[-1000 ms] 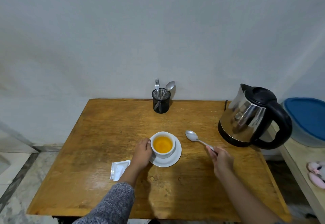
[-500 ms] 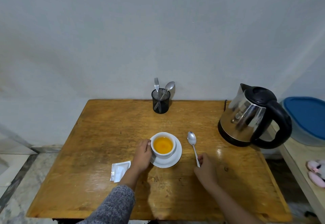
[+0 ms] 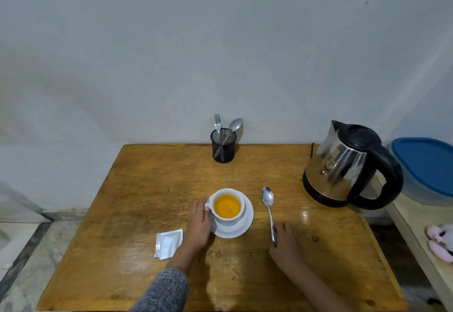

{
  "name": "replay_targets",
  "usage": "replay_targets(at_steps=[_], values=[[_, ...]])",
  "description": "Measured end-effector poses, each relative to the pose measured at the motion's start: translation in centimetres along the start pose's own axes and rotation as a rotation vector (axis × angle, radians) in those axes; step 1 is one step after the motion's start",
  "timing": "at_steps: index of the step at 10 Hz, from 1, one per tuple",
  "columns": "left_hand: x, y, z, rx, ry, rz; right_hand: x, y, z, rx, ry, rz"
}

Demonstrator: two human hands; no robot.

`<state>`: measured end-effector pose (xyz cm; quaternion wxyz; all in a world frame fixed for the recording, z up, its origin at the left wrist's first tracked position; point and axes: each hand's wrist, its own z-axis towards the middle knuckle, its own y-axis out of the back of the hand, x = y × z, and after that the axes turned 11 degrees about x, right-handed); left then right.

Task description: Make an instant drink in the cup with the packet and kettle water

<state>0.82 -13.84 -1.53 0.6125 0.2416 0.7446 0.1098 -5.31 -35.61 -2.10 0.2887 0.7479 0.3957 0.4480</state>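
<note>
Cup (image 3: 227, 206) of orange drink on saucer (image 3: 245, 226), gripped by left hand (image 3: 199, 223); teaspoon (image 3: 269, 207) flat on surface (image 3: 147, 189), handle end under right hand (image 3: 285, 240) fingertips, grip unclear.

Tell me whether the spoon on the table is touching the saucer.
Apart. The head view shows a strip of bare table between the spoon and the rim of the saucer along the spoon's whole length.

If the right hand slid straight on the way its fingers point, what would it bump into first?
The right hand points up and slightly left along the spoon it rests on, so the spoon comes first. Past the bowl the table looks free; the mesh holder stands further left, though depth is hard to judge.
</note>
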Motion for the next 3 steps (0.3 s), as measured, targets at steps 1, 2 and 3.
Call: replay_targets(at_steps=[1, 2, 3], values=[[0.9, -0.6, -0.8, -0.035, 0.005, 0.044, -0.5, -0.4, -0.3, -0.001, 0.043, -0.042], [0.6, -1.2, -2.3, -0.104, 0.025, 0.06, -1.0, -0.1, -0.6, 0.039, 0.058, -0.008], [2.9, -2.9, -5.4, -0.183, -0.078, 0.079, -2.0, -0.5, -0.9, 0.103, 0.076, -0.008]])
